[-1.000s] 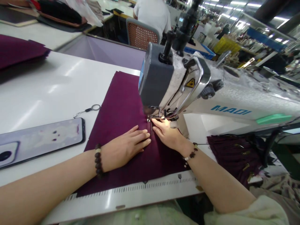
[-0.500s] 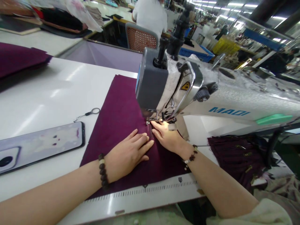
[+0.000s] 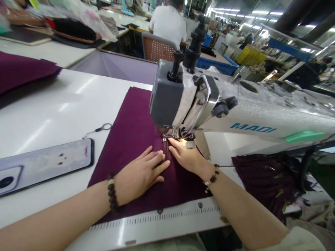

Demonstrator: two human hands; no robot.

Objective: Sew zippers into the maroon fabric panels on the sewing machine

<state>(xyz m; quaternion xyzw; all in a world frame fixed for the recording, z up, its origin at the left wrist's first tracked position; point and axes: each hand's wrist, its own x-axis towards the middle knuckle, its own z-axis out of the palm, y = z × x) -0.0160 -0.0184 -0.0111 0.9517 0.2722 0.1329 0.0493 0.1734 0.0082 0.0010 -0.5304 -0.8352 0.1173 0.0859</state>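
A dark purple fabric panel [image 3: 136, 118] lies flat on the white table, partly under the head of a sewing machine [image 3: 167, 94]. My left hand [image 3: 140, 174] rests on the panel with its fingers stretched out, pressing beside a narrow seam line. On the other side of that line, my right hand [image 3: 188, 155] lies on the cloth, fingertips close to the presser foot [image 3: 164, 138]. Its fingers are extended, and some are hidden behind the machine's parts. Light from the machine falls on the right fingers.
A phone [image 3: 49, 162] with a ring strap [image 3: 106, 126] lies left of the panel. More purple cloth [image 3: 23, 71] is stacked at the far left; gathered dark purple pieces with metal zipper pulls [image 3: 264, 181] lie right. A ruler strip [image 3: 146, 220] edges the table. A person in white [image 3: 169, 24] sits ahead.
The view has shifted slightly. Both hands keep nearly the same place on the cloth, and the machine's thread lever area looks different. The purple panel shows hardly any movement.
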